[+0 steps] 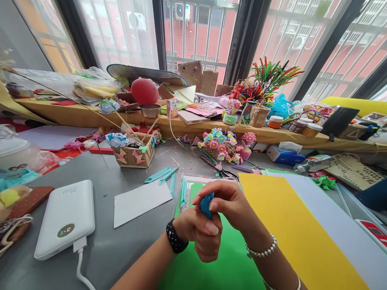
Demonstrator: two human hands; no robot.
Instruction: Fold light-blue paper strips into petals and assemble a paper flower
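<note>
A small folded piece of blue paper [207,204] is between my hands, above a green sheet [217,257]. My left hand [201,233], with a black dotted band at the wrist, is curled closed around its lower part. The thumb and fingers of my right hand [226,197] pinch its upper part; a beaded bracelet circles that wrist. What lies inside my left fist is hidden. Just left of my hands, folded light-blue paper strips [161,175] lie beside a white sheet of paper [142,202].
A white power bank [68,217] with a plugged-in cable lies at the left. Behind stand a cardboard basket [134,153] and a bunch of crafted flowers [219,143]. Yellow paper [290,217] spreads at the right, near a tissue box [286,155]. A cluttered ledge [121,119] runs below the windows.
</note>
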